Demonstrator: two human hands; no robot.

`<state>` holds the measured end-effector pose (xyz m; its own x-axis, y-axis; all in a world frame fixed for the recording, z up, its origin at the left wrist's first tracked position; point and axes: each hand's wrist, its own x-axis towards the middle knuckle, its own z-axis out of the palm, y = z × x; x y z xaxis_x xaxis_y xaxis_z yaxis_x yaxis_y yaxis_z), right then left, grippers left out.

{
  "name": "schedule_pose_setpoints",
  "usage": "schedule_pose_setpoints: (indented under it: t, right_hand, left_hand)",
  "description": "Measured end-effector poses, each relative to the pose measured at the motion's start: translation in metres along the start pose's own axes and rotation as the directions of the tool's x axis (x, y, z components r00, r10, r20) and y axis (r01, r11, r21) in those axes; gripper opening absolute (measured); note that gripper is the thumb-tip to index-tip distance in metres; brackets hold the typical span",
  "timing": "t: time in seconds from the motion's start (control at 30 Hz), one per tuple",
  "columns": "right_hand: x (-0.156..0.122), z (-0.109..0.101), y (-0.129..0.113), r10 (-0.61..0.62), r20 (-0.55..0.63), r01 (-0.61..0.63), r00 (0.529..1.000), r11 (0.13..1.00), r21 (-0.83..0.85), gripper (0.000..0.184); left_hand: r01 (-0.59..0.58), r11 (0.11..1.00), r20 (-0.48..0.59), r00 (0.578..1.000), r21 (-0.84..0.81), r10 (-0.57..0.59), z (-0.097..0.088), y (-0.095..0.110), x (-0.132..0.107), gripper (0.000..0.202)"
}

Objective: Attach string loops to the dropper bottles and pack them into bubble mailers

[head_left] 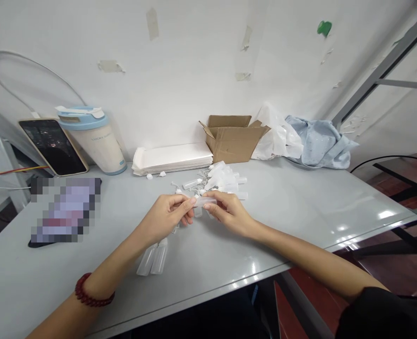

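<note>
My left hand (169,213) and my right hand (228,212) meet over the grey table (300,207). Together they pinch a small clear plastic bottle (205,201), held level between the fingertips of both hands. Just behind the hands lies a heap of several more clear bottles and white caps (220,180). Two clear bottles (152,258) lie side by side beside my left forearm. A red bead bracelet (88,294) circles my left wrist.
A stack of white sheets (171,157) and an open cardboard box (233,137) stand at the back by the wall. A blue-lidded white cup (95,139), a tablet (53,146), a plastic bag (277,134) and blue cloth (319,143) line the back.
</note>
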<state>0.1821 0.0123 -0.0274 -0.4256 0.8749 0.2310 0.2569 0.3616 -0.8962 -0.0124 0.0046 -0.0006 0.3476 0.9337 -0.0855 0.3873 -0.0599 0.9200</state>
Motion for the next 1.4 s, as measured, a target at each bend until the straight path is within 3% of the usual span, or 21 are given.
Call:
schedule_pose_setpoints:
  t: [0.17,0.33,0.53,0.63,0.77,0.9,1.0,1.1,1.17,1.27,1.4]
  right_hand:
    - [0.000,-0.001,-0.001,-0.016,0.011,0.017,1.000,0.997,-0.069,0.029]
    - [0.001,-0.003,-0.004,0.116,0.044,-0.120,0.992,0.987,0.103,0.036]
    - [0.005,-0.007,-0.006,0.281,0.269,-0.378,0.921,0.810,0.448,0.040]
    - [0.006,-0.008,-0.005,0.303,0.331,-0.440,0.893,0.741,0.507,0.040]
    - [0.005,-0.006,-0.005,0.316,0.321,-0.442,0.893,0.748,0.495,0.039]
    - [0.004,-0.004,-0.006,0.272,0.164,-0.309,0.948,0.905,0.291,0.038]
    - [0.005,-0.006,-0.003,0.108,-0.029,-0.108,0.994,0.994,-0.031,0.031]
    - [0.006,-0.007,0.005,-0.105,-0.148,0.051,0.983,0.943,-0.329,0.026]
    - [0.007,-0.008,0.011,-0.189,-0.164,0.092,0.968,0.878,-0.469,0.026]
    - [0.007,-0.008,0.017,-0.237,-0.162,0.086,0.958,0.775,-0.626,0.023]
    - [0.007,-0.007,0.019,-0.286,-0.136,0.107,0.948,0.694,-0.712,0.025]
  left_hand:
    - [-0.019,1.000,-0.037,0.999,-0.008,0.019,0.004,0.003,-0.002,0.035]
    - [-0.068,0.997,-0.095,0.993,0.029,0.071,0.009,0.008,-0.005,0.031]
    - [-0.184,0.967,-0.124,0.970,0.177,0.207,0.013,0.003,-0.007,0.028]
    - [-0.227,0.944,-0.122,0.958,0.240,0.261,0.013,0.001,-0.006,0.027]
    - [-0.222,0.937,-0.110,0.959,0.271,0.259,0.010,-0.001,-0.003,0.025]
    - [-0.198,0.938,-0.123,0.963,0.285,0.240,0.001,-0.004,0.000,0.027]
    - [-0.127,0.912,-0.255,0.937,0.389,0.240,-0.011,-0.010,0.005,0.030]
    - [-0.023,0.801,-0.400,0.858,0.599,0.323,-0.027,-0.027,0.014,0.028]
    - [0.037,0.687,-0.404,0.832,0.725,0.381,-0.038,-0.042,0.021,0.032]
    - [0.083,0.572,-0.370,0.835,0.816,0.407,-0.051,-0.062,0.030,0.038]
    - [0.014,0.506,-0.252,0.879,0.862,0.405,-0.059,-0.079,0.038,0.040]
